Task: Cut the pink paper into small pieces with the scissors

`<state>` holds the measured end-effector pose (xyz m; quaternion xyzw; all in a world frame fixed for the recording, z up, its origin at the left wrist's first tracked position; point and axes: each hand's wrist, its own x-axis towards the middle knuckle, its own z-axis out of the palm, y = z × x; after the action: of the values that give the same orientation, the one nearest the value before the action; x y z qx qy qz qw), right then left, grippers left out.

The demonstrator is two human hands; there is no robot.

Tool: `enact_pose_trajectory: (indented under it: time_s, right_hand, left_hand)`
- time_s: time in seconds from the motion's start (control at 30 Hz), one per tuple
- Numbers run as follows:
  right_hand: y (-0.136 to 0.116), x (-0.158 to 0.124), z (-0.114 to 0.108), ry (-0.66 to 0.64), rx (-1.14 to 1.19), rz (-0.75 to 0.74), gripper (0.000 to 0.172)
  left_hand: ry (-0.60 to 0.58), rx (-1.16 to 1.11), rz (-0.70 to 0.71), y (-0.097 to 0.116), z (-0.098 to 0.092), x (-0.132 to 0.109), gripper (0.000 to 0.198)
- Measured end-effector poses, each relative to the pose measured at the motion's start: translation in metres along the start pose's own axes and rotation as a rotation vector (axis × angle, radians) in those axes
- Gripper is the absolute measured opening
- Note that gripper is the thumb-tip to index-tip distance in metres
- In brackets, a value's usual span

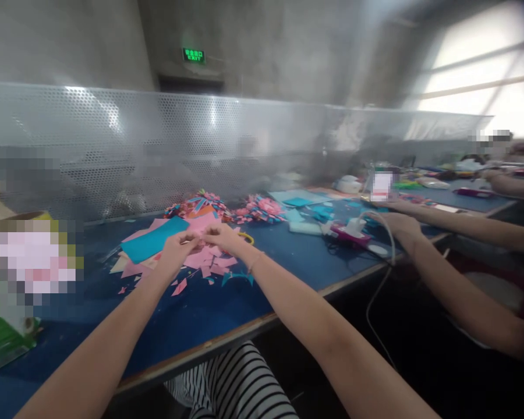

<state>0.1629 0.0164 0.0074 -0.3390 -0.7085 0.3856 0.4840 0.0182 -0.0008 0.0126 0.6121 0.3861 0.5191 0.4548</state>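
Observation:
My left hand and my right hand meet fingertip to fingertip above a heap of pink paper scraps. Both are closed in a pinch on what looks like a small pink piece of paper, mostly hidden by the fingers. Left of my left hand, a blue sheet lies across pink and cream sheets. A yellow ring-shaped handle shows just beyond my right wrist. Blue paper offcuts lie below it on the table.
Bunches of pink, blue and orange paper pieces stand behind the heap, before a perforated metal screen. Rightward are light-blue sheets, a magenta tool with a white cable, and a co-worker's hand. A green box stands left.

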Motion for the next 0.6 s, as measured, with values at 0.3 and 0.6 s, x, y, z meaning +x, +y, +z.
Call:
enact_pose_trajectory:
  time_s: [0.3,0.6]
  right_hand:
    - [-0.010,-0.001,-0.002,0.027,-0.208,-0.095,0.012]
    - [-0.018,-0.004,0.000,0.059,-0.464,-0.253,0.006]
  left_hand:
    - [0.019,0.071,0.049,0.003,0.000,0.002,0.033]
    - [0.102,0.100,0.035,0.003,0.003,0.003,0.029]
